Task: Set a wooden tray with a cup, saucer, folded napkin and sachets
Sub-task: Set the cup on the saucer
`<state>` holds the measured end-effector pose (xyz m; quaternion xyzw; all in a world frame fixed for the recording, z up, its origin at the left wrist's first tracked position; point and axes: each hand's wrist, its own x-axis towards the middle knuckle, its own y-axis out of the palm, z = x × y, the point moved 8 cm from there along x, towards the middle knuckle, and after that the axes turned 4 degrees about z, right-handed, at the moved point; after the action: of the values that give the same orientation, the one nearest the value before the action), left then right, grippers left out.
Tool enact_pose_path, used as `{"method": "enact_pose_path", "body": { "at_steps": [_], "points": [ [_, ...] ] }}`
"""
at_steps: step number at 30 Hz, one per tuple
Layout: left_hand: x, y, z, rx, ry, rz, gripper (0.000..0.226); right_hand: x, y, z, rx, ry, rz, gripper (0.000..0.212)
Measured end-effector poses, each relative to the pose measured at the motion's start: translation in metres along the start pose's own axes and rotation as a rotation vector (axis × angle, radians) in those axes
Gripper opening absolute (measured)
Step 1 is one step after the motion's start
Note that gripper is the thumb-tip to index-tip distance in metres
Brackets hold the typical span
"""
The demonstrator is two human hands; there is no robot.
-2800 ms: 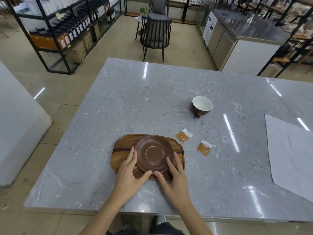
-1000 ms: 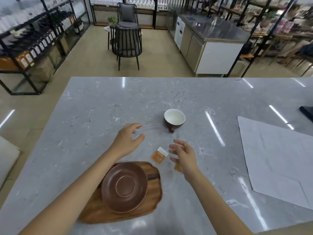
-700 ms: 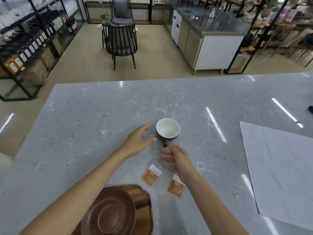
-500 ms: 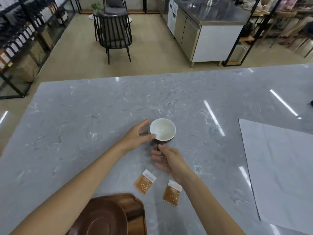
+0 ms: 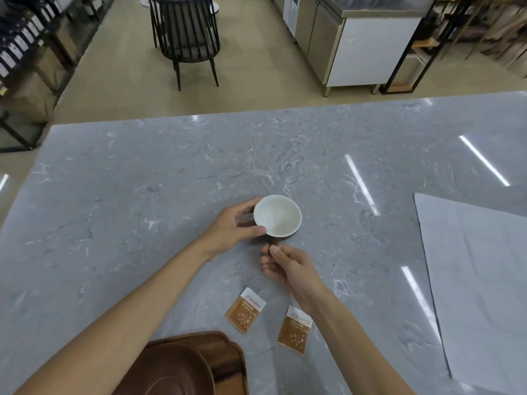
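Observation:
A brown cup (image 5: pixel 278 215) with a white inside stands on the grey marble table (image 5: pixel 142 195). My left hand (image 5: pixel 232 228) grips its left side, thumb and fingers around the rim. My right hand (image 5: pixel 285 265) pinches the cup's handle at its near side. Two orange sachets, the left sachet (image 5: pixel 245 310) and the right sachet (image 5: pixel 295 329), lie flat nearer to me. The brown saucer (image 5: pixel 171 372) rests on the wooden tray (image 5: pixel 228 357) at the bottom edge, partly out of frame. A pale unfolded napkin (image 5: pixel 479 280) lies flat at the right.
Beyond the table's far edge stand a black chair (image 5: pixel 186 35), a steel and white counter unit (image 5: pixel 359 44) and dark shelving (image 5: pixel 25 52) on the left. Bare marble surrounds the cup on the far and left sides.
My hands left the saucer on the tray and reached forward to the cup. The left hand has closed on its side and the right fingers have closed on the handle.

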<state>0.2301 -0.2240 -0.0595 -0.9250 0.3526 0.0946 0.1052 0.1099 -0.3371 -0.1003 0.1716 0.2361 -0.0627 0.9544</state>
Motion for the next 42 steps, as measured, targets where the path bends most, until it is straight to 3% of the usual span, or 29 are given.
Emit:
{"method": "enact_pose_path", "body": {
  "at_steps": [8, 20, 42],
  "points": [
    [-0.017, 0.005, -0.011, -0.047, 0.032, -0.009, 0.077, -0.015, 0.006, 0.003, 0.014, -0.028, 0.022, 0.026],
    [-0.106, -0.006, -0.014, -0.052, 0.064, -0.141, 0.078, -0.072, 0.050, -0.001, -0.108, -0.085, 0.136, 0.026],
    [-0.307, -0.017, 0.051, -0.159, 0.007, -0.329, 0.076, -0.187, 0.154, -0.096, -0.270, -0.050, 0.311, 0.027]
  ]
}}
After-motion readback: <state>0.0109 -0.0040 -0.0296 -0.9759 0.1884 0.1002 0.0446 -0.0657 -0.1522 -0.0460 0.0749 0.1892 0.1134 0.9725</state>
